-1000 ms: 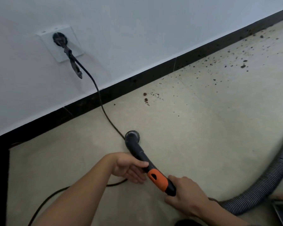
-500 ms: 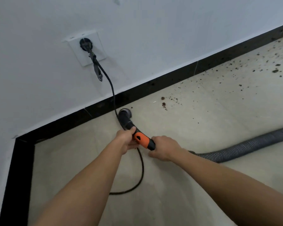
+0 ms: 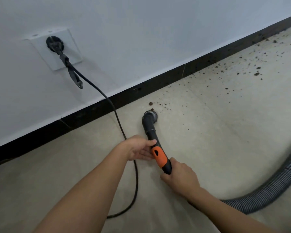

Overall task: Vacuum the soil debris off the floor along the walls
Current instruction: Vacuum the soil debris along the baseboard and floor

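Nozzle (image 3: 149, 116) has swung out from the baseboard (image 3: 124, 98) onto the nearest crumbs (image 3: 152, 109), left hand (image 3: 139, 148) and right hand (image 3: 180, 175) both curled round the wand (image 3: 151, 135); most soil debris (image 3: 257, 71) lies further along the baseboard, not yet vacuumed.

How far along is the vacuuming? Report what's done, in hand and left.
Done: the floor left of the brush nozzle looks clean. In hand: the left hand and right hand grip the wand, nozzle down beside the nearest clumps. Left: the soil scattered along the baseboard to the right.
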